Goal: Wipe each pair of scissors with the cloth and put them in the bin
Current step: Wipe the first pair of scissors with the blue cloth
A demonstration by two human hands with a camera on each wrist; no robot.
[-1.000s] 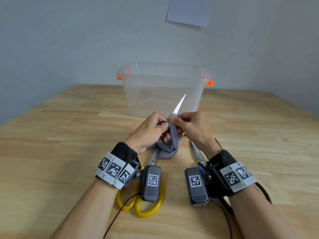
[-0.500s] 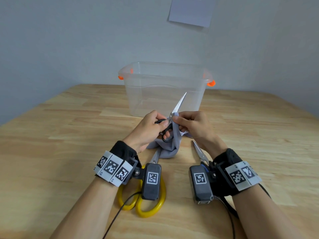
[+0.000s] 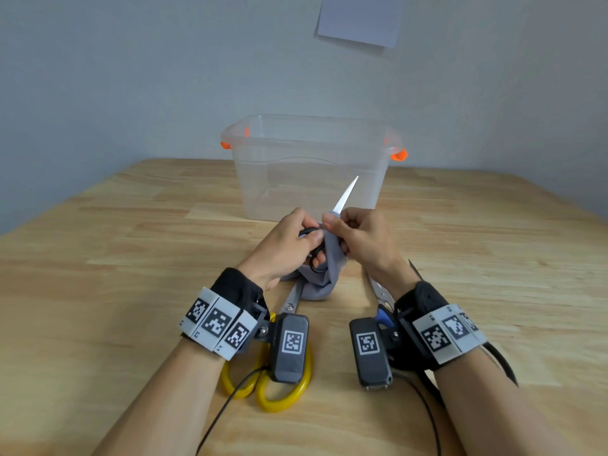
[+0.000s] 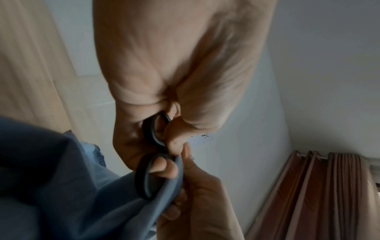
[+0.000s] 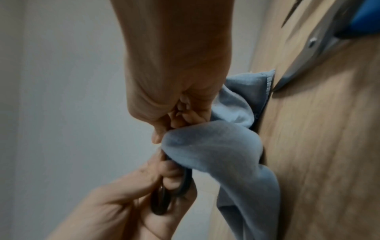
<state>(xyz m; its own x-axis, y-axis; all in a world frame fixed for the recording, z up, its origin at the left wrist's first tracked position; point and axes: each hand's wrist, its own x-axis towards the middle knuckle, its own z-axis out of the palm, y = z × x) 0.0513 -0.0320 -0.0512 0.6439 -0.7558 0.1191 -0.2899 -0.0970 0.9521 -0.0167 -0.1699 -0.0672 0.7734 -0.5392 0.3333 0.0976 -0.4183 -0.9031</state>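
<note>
Steel-bladed black-handled scissors [image 3: 329,225] sit above the table [image 3: 131,274] before the empty bin [image 3: 309,166]: light, rigid, sharp, best held by the loops. Left wrist: left hand [image 4: 164,81] grips the loops. Right wrist: right hand [image 5: 174,73] pinches the soft grey cloth [image 5: 222,146] round the blades.
</note>
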